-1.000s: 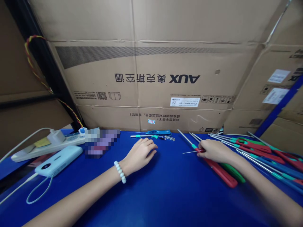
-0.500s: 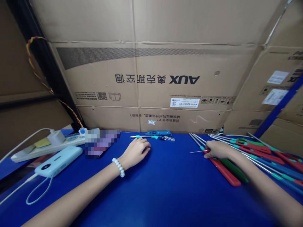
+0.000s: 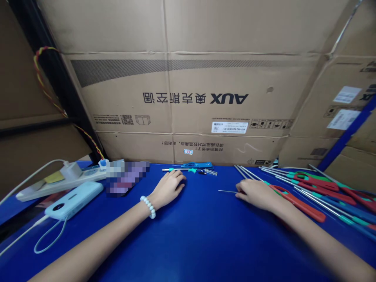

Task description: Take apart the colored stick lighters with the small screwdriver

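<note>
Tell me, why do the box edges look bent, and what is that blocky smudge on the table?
Head view: the wide lens bows the cardboard box edges near the corners. The blocky patch is deliberate pixelation, not blur. Lighting is soft and even; the blue table shows faint sheen and only weak shadows under the left hand and right hand.

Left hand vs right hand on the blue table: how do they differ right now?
The left hand lies palm down on bare blue table and holds nothing; the right hand pinches a thin metal pin that points left. The left wrist wears a white bead bracelet; the right wrist is bare. The right hand sits beside the pile of long-shafted tools; the left does not. Both rest low on the table.
</note>
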